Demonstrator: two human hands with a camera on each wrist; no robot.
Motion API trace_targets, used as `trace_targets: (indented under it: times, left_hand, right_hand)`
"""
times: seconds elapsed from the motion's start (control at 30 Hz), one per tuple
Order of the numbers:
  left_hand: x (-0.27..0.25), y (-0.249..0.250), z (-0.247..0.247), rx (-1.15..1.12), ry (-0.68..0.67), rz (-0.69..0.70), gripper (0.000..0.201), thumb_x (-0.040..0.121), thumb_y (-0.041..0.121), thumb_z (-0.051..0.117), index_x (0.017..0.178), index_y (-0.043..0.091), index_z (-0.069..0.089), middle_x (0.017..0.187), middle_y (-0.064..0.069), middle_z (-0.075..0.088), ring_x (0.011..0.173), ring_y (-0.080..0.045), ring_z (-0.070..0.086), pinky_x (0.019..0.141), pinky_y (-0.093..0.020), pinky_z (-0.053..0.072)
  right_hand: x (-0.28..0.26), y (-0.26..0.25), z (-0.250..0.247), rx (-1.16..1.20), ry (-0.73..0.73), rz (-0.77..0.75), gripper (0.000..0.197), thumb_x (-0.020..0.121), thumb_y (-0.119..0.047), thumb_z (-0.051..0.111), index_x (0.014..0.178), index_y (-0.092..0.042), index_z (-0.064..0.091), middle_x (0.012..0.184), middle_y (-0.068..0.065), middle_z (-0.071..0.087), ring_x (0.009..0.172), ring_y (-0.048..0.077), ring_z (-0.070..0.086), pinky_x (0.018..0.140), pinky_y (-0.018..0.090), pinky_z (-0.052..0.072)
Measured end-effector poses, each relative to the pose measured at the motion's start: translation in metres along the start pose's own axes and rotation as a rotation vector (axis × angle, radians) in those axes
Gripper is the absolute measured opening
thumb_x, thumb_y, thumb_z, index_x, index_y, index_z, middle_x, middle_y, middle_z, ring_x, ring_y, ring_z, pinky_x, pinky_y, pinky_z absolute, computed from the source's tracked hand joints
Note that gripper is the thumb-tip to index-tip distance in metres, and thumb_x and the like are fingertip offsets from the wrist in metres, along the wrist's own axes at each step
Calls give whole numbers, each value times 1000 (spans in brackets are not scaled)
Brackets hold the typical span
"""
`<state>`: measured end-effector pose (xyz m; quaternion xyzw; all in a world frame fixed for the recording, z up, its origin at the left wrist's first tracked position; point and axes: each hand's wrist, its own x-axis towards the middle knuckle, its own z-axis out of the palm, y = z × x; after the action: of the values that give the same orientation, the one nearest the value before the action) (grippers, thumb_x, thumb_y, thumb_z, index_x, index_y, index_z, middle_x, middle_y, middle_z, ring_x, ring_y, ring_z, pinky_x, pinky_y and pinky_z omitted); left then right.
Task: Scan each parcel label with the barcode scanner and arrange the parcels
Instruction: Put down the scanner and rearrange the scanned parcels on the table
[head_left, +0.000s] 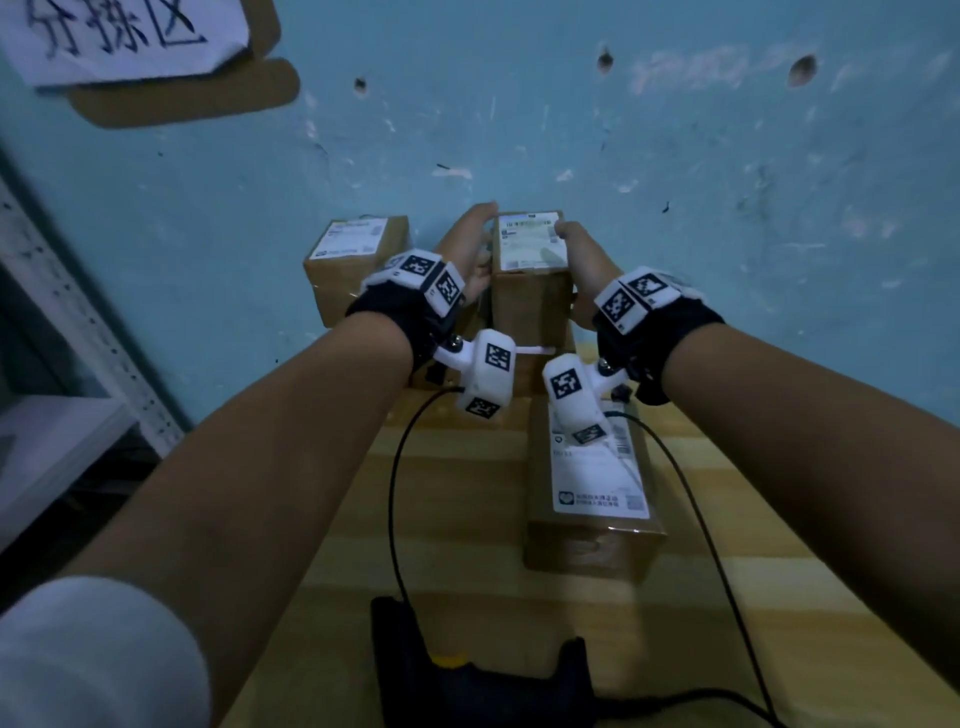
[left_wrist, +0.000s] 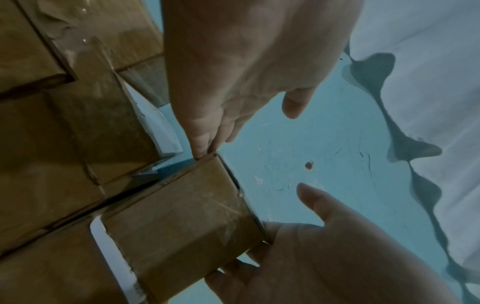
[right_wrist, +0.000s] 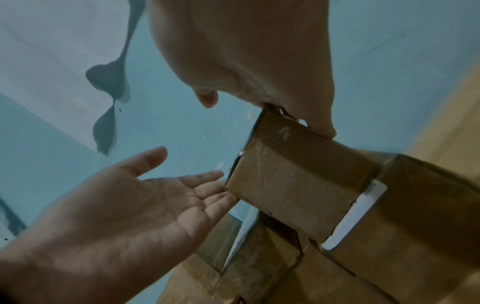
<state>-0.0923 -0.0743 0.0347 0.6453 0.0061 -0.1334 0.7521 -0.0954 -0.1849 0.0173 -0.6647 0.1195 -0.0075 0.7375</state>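
Observation:
A brown parcel (head_left: 527, 244) with a white label on top sits on a stack of parcels against the blue wall. My left hand (head_left: 470, 234) lies flat against its left side, fingers (left_wrist: 205, 144) straight and touching the top corner. My right hand (head_left: 576, 249) is against its right side with the thumb over the label edge. The right wrist view shows the left palm (right_wrist: 130, 205) open beside the parcel (right_wrist: 293, 185). A second labelled parcel (head_left: 353, 249) sits to the left, and a long one (head_left: 592, 483) lies nearer on the table. The black barcode scanner (head_left: 467, 691) lies at the near edge, with neither hand on it.
The wooden table (head_left: 441, 519) ends at the blue wall. Black cables (head_left: 395, 493) run from my wrists across the table. A metal shelf frame (head_left: 78, 338) stands at the left. A handwritten paper sign (head_left: 119, 36) on cardboard hangs on the wall at the upper left.

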Motion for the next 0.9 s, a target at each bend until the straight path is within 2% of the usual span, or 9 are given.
trace_targets:
  times: [0.07,0.13,0.23,0.3,0.4,0.47,0.53,0.7,0.9]
  left_hand:
    - [4,0,-2,-43,21,-5,34,100,34,34,80,7,43,73,-9,54,56,-14,57,39,-14,46]
    - [4,0,0,-66,21,-12,33,100,32,35,90,3,48,83,-12,54,62,-16,57,42,-15,48]
    - [2,-2,4,-140,-4,-5,44,101,27,35,135,0,37,134,-24,47,111,-29,57,86,-26,49]
    - [0,-4,5,-168,-8,18,48,101,23,35,141,-2,29,146,-23,35,131,-31,43,100,-31,40]
    - [-6,-2,6,-176,2,20,48,101,22,37,142,-2,29,147,-20,33,135,-31,38,105,-32,36]
    - [-12,0,3,-155,39,9,56,99,29,41,146,4,23,153,-14,24,141,-27,27,112,-32,29]
    - [-22,2,0,-118,77,14,62,98,35,41,149,8,17,157,-12,15,145,-23,18,114,-29,23]
    - [-64,-6,2,-39,51,22,51,101,29,34,146,7,25,153,-10,27,142,-23,25,108,-28,28]
    - [-83,-73,0,200,70,-119,57,96,41,41,142,6,35,145,-10,41,129,-32,44,107,-39,36]
  right_hand:
    - [5,2,3,0,10,-21,35,98,-35,34,75,-17,53,72,2,60,65,14,54,55,22,44]
    - [11,3,3,4,25,-35,35,97,-34,35,74,-17,54,58,-1,63,57,13,55,48,19,44]
    - [4,0,2,-2,50,-45,33,98,-30,35,72,-18,50,65,-1,57,52,11,53,38,15,40]
    - [0,1,0,-7,34,-23,33,99,-31,33,73,-18,48,73,0,54,55,10,52,46,20,40]
    - [-14,-4,-3,-79,19,24,27,100,-31,31,99,-16,53,106,6,58,74,13,53,59,24,40]
    - [-30,-7,-9,-106,49,17,37,100,-30,31,132,-14,44,135,12,46,113,23,52,88,30,42]
    - [-46,-8,-14,-154,86,-5,50,101,-29,30,144,-5,31,149,16,34,137,24,34,107,31,29]
    - [-82,4,-29,-206,136,44,60,99,-39,33,149,-8,20,158,13,17,145,25,20,116,38,17]
    - [-127,48,-62,-242,190,165,59,98,-39,34,147,-7,25,156,14,22,142,29,24,114,42,19]
